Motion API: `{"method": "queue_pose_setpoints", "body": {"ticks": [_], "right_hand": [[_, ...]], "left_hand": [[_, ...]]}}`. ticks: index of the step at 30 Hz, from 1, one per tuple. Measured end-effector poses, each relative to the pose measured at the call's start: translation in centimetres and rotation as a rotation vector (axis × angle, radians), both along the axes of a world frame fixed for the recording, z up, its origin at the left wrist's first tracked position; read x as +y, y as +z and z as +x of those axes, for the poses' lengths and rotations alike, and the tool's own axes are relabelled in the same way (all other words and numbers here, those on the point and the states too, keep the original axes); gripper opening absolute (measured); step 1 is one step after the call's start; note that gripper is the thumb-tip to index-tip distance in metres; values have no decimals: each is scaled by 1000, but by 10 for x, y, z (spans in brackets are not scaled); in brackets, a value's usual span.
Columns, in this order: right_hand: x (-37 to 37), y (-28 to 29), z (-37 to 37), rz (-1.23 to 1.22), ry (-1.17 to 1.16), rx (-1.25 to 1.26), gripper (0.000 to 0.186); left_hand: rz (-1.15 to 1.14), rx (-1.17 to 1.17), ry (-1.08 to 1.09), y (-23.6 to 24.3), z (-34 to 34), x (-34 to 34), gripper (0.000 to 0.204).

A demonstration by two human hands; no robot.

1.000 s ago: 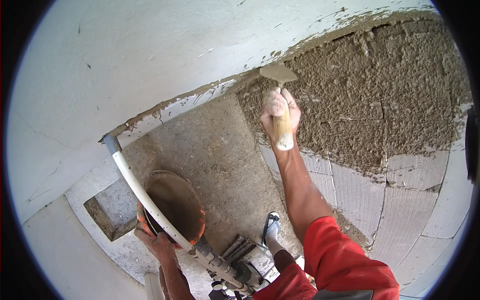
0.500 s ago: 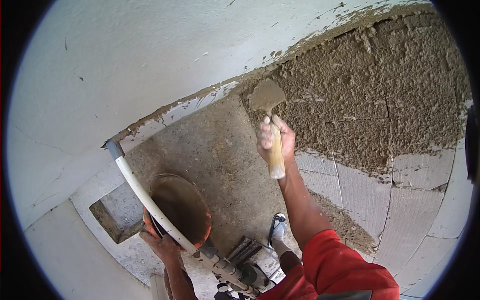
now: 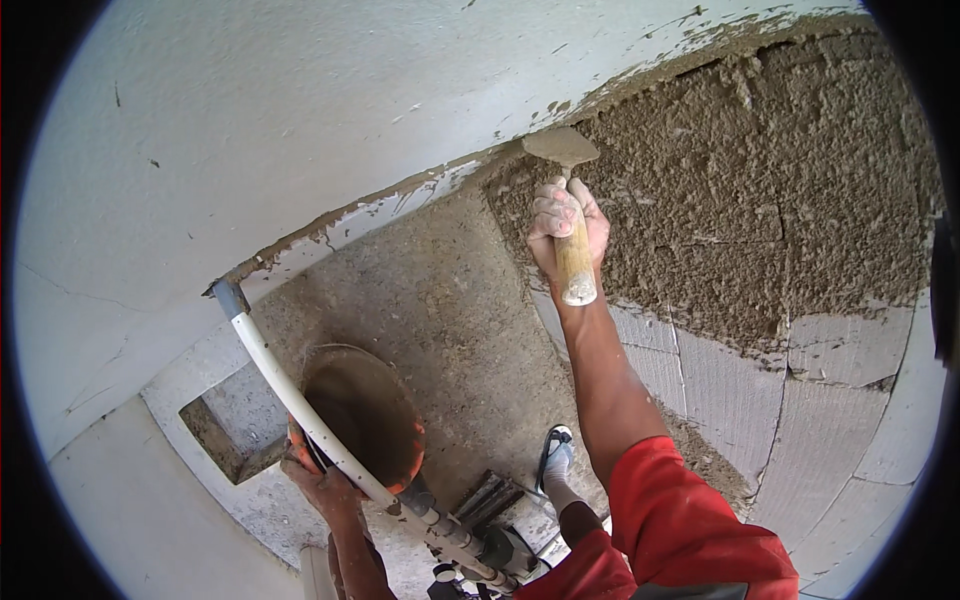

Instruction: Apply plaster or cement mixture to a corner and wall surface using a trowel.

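My right hand (image 3: 568,225) is closed round the wooden handle of a trowel (image 3: 562,147). Grey mortar coats the trowel's blade, which lies close to the top left corner of the mortared block wall (image 3: 720,180); whether it touches cannot be told. Rough wet mortar covers the upper part of that wall, with bare pale blocks (image 3: 725,390) below it. At the lower left my left hand (image 3: 328,492) grips the rim of an orange bucket (image 3: 417,455). The bucket is tilted toward me, and its inside is smeared with grey mortar.
A white pipe (image 3: 290,395) runs in front of the bucket, from the white surface (image 3: 250,140) down toward my feet. Beside the bucket is a square recess (image 3: 225,435). My sandalled foot (image 3: 557,455) stands on rough concrete, near some dark bars (image 3: 490,500).
My right hand has carried the trowel up and slightly right, toward the edge where the mortared wall meets the white surface. My left hand and the bucket have barely moved.
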State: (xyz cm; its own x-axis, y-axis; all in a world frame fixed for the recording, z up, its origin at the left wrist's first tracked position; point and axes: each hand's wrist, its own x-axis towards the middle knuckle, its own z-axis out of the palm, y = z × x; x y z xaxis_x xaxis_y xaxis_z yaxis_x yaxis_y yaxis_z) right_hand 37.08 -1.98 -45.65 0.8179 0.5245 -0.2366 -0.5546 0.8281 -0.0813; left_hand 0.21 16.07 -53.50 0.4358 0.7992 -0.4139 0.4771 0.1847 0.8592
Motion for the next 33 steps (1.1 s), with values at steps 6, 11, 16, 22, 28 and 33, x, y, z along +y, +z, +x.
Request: {"method": "queue_pose_setpoints", "body": {"ticks": [6,11,16,22,28,33], "right_hand": [[-20,2,1,-105,37,-73,29],[-23,6,-4,-239,48,-49,26],[-28,8,-18,-362,47,-98,26],[-40,-18,-76,-645,156,-93,22],[-31,-113,-97,-954,328,268,25],[-45,-210,-96,-1421,423,145,25]], "left_hand": [[-44,128,27,-2,0,0,48],[58,118,-8,-4,-1,-3,51],[50,208,16,-6,-2,-1,54],[32,217,-33,-3,-1,1,50],[71,308,-22,-2,2,1,39],[-57,229,-12,-1,-2,1,46]]}}
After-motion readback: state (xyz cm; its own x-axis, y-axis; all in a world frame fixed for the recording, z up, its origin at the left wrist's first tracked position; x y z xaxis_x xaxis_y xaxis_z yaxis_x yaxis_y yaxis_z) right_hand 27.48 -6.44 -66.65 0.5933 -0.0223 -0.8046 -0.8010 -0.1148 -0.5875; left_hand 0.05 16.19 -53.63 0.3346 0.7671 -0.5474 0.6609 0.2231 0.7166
